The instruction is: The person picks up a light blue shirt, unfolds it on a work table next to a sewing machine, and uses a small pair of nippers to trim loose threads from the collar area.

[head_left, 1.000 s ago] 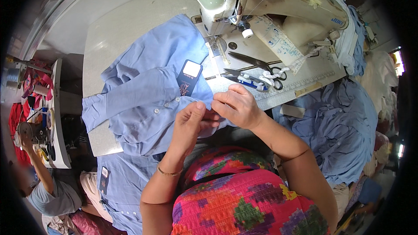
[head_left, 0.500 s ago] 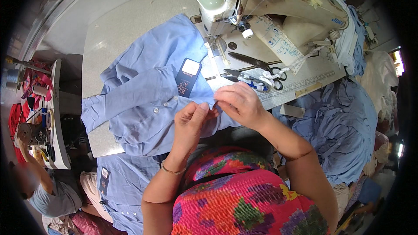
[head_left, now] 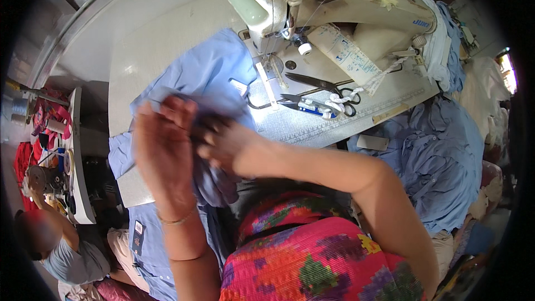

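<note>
Two bare hands, raised close under the camera and blurred: the left hand [head_left: 164, 156] stands palm-out with fingers loosely spread, while the right hand [head_left: 225, 145] is curled shut around a bunched fold of the light blue woven cotton shirt [head_left: 195, 86]; whether the left also pinches cloth cannot be told. Half a second ago both hands worked low at the shirt's edge near a small white-and-dark tag; now they are lifted and the tag is hidden, so the garment appears to be gathered up off the bench rather than handled at one spot. The shirt lies partly on the pale grey sewing table [head_left: 150, 50], hanging over its near edge. Beyond: cream industrial sewing machine [head_left: 334, 5], black-handled steel scissors [head_left: 317, 83], a heap of similar blue garments [head_left: 440, 156] at right.
</note>
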Action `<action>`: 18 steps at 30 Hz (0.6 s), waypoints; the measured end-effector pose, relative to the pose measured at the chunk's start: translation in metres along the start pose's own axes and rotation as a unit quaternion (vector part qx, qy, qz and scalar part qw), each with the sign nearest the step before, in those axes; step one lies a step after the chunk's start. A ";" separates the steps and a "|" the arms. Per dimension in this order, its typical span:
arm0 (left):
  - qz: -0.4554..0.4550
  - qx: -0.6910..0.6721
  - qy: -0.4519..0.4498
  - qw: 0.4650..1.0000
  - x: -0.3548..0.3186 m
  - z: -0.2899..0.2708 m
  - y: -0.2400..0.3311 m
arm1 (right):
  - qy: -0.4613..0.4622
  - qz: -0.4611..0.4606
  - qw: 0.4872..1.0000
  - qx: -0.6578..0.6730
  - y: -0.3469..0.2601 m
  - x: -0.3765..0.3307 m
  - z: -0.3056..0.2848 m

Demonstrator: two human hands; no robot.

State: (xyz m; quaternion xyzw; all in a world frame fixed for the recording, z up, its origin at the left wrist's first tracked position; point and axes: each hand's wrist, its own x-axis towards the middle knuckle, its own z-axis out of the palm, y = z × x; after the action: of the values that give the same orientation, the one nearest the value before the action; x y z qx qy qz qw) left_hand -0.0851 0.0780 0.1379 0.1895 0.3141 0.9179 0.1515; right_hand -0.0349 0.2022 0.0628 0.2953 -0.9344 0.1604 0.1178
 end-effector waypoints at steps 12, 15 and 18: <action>-0.094 0.202 0.080 0.971 -0.007 -0.025 -0.068 | -0.006 0.165 0.977 0.134 0.045 -0.014 -0.015; -0.141 0.132 0.108 0.975 -0.021 -0.022 -0.099 | 0.118 0.110 0.983 0.085 0.049 -0.071 -0.049; -0.149 0.193 0.103 0.964 -0.031 -0.025 -0.112 | 0.081 0.284 0.954 0.044 0.037 -0.102 -0.085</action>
State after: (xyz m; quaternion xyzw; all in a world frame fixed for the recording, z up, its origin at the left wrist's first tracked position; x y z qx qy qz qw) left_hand -0.0508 0.1374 0.0408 0.0702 0.5241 0.8214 0.2139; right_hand 0.0352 0.3146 0.1002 0.0090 -0.9590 0.2516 0.1301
